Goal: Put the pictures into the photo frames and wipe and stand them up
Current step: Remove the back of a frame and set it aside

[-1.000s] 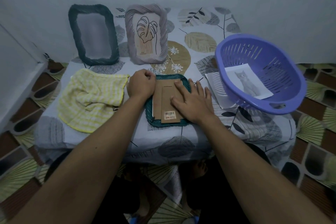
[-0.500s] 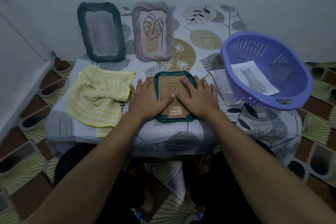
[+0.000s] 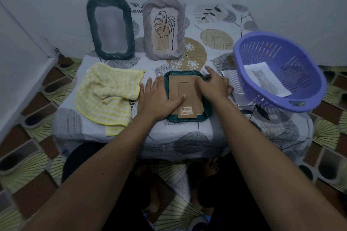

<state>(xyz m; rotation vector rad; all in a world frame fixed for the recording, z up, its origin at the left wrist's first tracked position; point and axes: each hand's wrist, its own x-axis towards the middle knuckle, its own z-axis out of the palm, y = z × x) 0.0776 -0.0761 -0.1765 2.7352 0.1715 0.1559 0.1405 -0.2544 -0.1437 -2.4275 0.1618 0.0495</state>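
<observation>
Where the teal frame lies: face down on the table, cardboard back up.
Left hand: flat, pressing its left side.
Right hand: fingers bent at its upper right corner; grip unclear.
Yellow cloth: left of it.
Purple basket: right of it, holding a cat picture.
Two standing frames: behind it.

Home room: patterned floor tiles, leaf-print tablecloth.

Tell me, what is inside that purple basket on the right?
A printed picture of a grey cat lies inside the purple basket. Nothing else shows inside. More white paper lies partly beneath the basket; what is printed on it is covered.
</observation>
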